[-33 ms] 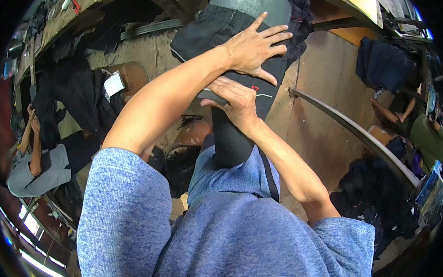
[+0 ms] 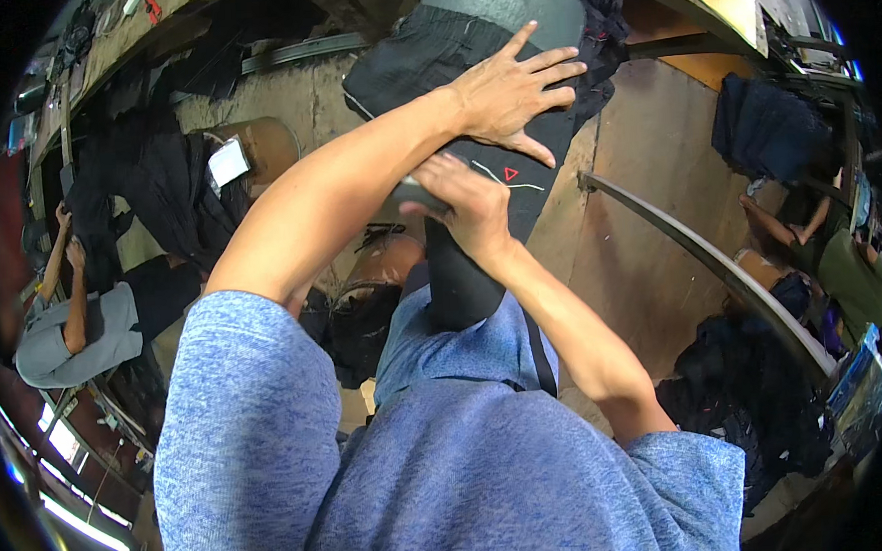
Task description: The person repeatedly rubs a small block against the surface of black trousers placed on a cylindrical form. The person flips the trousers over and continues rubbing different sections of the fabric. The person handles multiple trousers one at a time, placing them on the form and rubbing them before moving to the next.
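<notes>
A dark garment [image 2: 449, 46] with white chalk lines and a small red triangle mark [image 2: 511, 174] is stretched over a long padded form [image 2: 461, 284] in front of me. My left hand [image 2: 511, 92] lies flat on the garment, fingers spread, holding nothing. Just below it, my right hand [image 2: 467, 209] rests on the same fabric beside the marks. Its fingers are curled around a small grey object [image 2: 411, 185] that I cannot make out. My blue sleeves and shirt fill the lower part of the view.
A person in a grey shirt [image 2: 75, 335] works at the far left. Dark garments [image 2: 157, 191] hang there with a white tag [image 2: 226, 162]. A curved metal rail [image 2: 699, 252] runs along the right, with dark cloth piles [image 2: 757, 399] below it and another person's arm [image 2: 787, 219] beyond.
</notes>
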Tool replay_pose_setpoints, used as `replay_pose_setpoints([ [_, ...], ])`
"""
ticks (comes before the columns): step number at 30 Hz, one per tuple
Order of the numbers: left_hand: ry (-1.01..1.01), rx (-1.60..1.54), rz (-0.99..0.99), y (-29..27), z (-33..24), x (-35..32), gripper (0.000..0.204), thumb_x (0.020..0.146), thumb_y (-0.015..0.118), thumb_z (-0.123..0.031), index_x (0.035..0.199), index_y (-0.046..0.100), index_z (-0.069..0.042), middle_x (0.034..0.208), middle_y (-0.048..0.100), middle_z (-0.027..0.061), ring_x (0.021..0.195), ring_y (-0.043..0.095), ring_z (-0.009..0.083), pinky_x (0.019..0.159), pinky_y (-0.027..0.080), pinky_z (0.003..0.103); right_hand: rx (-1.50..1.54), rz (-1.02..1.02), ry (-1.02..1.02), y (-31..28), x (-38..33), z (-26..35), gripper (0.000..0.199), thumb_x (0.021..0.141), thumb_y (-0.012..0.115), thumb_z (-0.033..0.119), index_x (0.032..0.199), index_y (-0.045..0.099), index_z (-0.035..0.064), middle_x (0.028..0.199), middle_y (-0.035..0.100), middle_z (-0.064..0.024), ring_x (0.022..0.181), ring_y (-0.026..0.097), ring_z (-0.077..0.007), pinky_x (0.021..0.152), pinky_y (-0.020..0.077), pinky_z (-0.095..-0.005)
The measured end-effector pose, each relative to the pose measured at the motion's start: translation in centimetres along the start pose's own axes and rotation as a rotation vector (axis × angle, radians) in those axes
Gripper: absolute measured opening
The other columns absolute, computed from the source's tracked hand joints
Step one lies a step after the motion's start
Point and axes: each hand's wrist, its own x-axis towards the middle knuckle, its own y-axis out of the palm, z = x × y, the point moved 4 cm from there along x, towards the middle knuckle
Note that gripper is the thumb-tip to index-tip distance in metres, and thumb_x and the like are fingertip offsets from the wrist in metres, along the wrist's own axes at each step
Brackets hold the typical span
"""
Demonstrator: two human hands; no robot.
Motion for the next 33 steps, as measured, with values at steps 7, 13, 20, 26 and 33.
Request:
replay_pose_setpoints([
  [7,0.003,0.013,-0.014,-0.3,0.0,0.3,0.086,0.084,0.066,-0.087,0.125,0.069,-0.011,0.17,0.048,0.0096,0.166,0.031,0.0302,0.133,0.016,0.07,0.331,0.332,0.262,1.0,-6.4,1.6,0.044,0.074,0.097,0.024,0.11,0.081,0.0048,0.116,0.082,-0.0137,0.105,0.081,-0.0283,0.088,0.0652,-0.039],
  [13,0.006,-0.001,-0.034,0.1,-0.1,-0.2,0.086,0.083,0.069,-0.086,0.125,0.069,-0.011,0.17,0.048,0.0101,0.166,0.031,0.0286,0.134,0.015,0.069,0.062,0.126,0.3,-2.7,-6.7,-0.1,0.05,0.071,0.096,0.02,0.115,0.08,0.0028,0.122,0.082,-0.0116,0.117,0.079,-0.0317,0.103,0.0632,-0.0409],
  [20,-0.001,0.045,-0.013,-0.9,-0.5,-0.1,0.083,0.085,0.07,-0.082,0.129,0.068,-0.012,0.169,0.049,0.0101,0.165,0.033,0.0289,0.134,0.017,0.067,0.322,0.736,0.534,-2.0,-10.5,3.2,0.034,0.088,0.09,0.026,0.112,0.083,0.0037,0.112,0.084,-0.0137,0.103,0.081,-0.028,0.096,0.0629,-0.0416],
  [26,-0.815,0.012,-0.803,-5.8,-9.6,-12.1,0.059,0.091,0.083,-0.054,0.129,0.07,-0.011,0.145,0.068,0.0091,0.141,0.058,0.0348,0.12,0.035,0.058,0.081,0.312,0.467,-11.0,-4.3,0.6,0.033,0.098,0.083,0.031,0.114,0.084,0.0026,0.114,0.082,-0.0155,0.102,0.078,-0.0322,0.094,0.0598,-0.0407],
  [33,-1.654,-0.619,-0.441,10.0,-34.1,-25.9,0.054,0.114,0.049,-0.04,0.131,0.065,0.009,0.121,0.071,0.0386,0.117,0.063,0.06,0.103,0.047,0.063,-0.518,0.632,0.346,-8.4,3.0,-1.6,0.074,0.092,0.072,0.074,0.105,0.086,0.003,0.133,0.067,-0.019,0.128,0.063,-0.0381,0.097,0.0603,-0.0491],
])
